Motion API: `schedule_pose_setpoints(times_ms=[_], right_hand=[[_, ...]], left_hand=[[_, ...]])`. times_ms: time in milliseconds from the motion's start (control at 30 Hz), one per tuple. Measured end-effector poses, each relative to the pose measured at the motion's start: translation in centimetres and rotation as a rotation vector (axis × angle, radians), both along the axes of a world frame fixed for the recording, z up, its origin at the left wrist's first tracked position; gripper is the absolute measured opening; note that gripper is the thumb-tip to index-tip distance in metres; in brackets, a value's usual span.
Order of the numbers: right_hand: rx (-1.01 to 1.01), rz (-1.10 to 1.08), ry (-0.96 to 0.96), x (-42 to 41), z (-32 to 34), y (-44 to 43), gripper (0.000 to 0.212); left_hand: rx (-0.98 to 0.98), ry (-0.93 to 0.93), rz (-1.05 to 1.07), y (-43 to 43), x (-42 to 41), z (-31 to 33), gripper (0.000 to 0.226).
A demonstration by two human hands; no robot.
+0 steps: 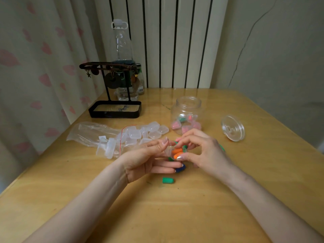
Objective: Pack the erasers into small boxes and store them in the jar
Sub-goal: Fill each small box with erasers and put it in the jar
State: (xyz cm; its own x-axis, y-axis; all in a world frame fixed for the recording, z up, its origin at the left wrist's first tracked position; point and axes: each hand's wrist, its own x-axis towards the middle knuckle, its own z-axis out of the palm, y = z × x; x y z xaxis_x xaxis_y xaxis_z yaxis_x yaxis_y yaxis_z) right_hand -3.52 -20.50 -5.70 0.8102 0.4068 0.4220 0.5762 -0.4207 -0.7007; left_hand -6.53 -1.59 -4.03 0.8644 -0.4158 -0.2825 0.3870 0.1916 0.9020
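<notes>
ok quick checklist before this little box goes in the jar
1. Jar mouth open: ok.
2. Lid off, lying apart from the jar: ok.
3. Small box held by left hand and right hand: ok.
4. Orange erasers in the box: ok.
5. Box snapped shut: cannot tell.
6. All erasers packed: not ok; green eraser and blue eraser lie loose.

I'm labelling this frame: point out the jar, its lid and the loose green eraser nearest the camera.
jar (188,111): head view, clear wall below the mouth.
lid (232,128): head view, middle of the disc.
green eraser (168,180): head view, middle of its side.
</notes>
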Motion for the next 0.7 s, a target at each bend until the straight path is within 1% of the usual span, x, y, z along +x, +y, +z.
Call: schedule_pose_setpoints(times_ms=[67,133,167,267,433,533,600,700], right_hand=[[-0.03,-0.018,-0.106,-0.12,-0.15,0.17,0.014],[-0.045,-0.053,-0.142,-0.09,-0.06,0.15,0.006],[-0.042,-0.062,-0.128,-0.05,0.09,0.09,0.005],[-0.023,-0.068,-0.047,0.19,0.22,-0.15,0.011],[0.066,-0.183,0.073,0.04,0.18,0.0,0.017],[0.094,-0.121,0.062,-0.2,0.37,0.3,0.016],[0.083,-0.083,0.074,-0.31,0.51,0.14,0.014],[0.066,-0.067,0.114,-0.31,0.69,-0.17,0.022]], left_hand=[[0.026,-0.023,-0.007,-0.23,-0.02,-0.11,0.047],[-0.002,-0.025,0.024,-0.41,-0.01,-0.13,0.043],[-0.026,-0.025,0.034,-0.46,0.0,-0.13,0.038],[-0.068,-0.031,0.032,-0.45,-0.05,-0.2,0.031],[-0.077,-0.042,0.068,-0.53,0.16,-0.43,0.043],[-0.1,-0.022,0.067,-0.52,0.21,-0.44,0.037],[-0.109,-0.009,0.053,-0.52,0.17,-0.33,0.038],[-0.114,-0.007,0.073,-0.47,0.12,-0.09,0.036]])
